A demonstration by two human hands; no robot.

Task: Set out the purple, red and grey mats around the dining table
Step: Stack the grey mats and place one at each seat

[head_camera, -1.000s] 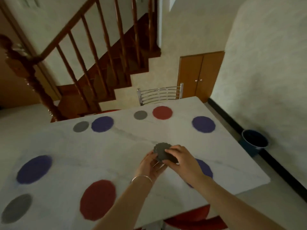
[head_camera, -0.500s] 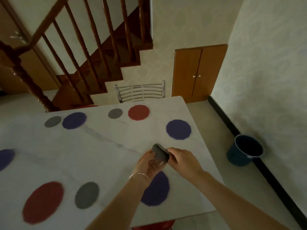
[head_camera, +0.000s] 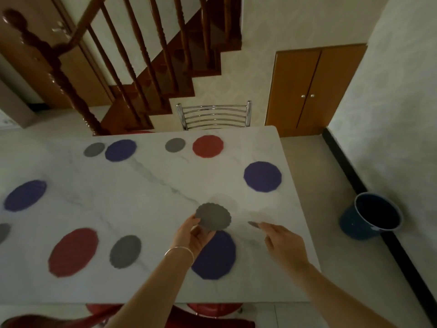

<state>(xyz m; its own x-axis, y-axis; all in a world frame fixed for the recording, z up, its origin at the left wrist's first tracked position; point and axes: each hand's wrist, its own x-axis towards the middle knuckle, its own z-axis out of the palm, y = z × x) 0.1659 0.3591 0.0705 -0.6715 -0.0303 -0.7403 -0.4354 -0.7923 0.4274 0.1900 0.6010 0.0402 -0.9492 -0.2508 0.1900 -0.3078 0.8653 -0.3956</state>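
Bare table (head_camera: 151, 200) centre free; purple mat (head_camera: 262, 176) right, bucket (head_camera: 371, 216) beyond edge.

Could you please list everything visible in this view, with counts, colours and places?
purple mats: four, on the table, one partly under the left hand
red mats: two, far edge and near left
grey mats: six; four flat on the table, two held
dining table: one, white marble
metal chair: one, far side
bucket: one, blue, floor right
cabinet: one, wooden
staircase: one, wooden
left hand: holds a grey mat flat
right hand: fingers pinch a grey mat edge-on
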